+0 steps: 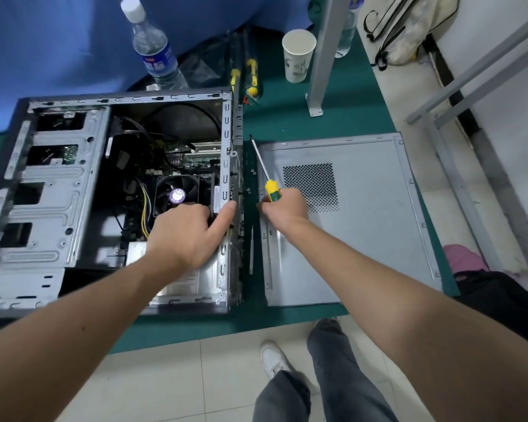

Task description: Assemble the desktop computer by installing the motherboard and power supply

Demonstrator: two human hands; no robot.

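Observation:
An open grey computer case (pixel 52 190) lies on its side on the green mat. Inside it sits the motherboard (pixel 192 159) with a black CPU fan (pixel 177 194) and loose cables. A silver power supply (pixel 195 278) lies in the case's near right corner. My left hand (pixel 189 233) reaches into the case above the power supply, thumb against the case's right rim; its fingers are hidden. My right hand (pixel 284 208) grips the yellow-green handle of a screwdriver (pixel 264 169), shaft pointing away, just right of the case. Small screws (pixel 252 172) lie on the mat nearby.
The removed side panel (pixel 363 214) lies flat right of the case. A water bottle (pixel 153 47), paper cup (pixel 297 54), more yellow-handled tools (pixel 250 77) and a grey metal post (pixel 325 53) stand behind. The table edge and my legs (pixel 314 376) are below.

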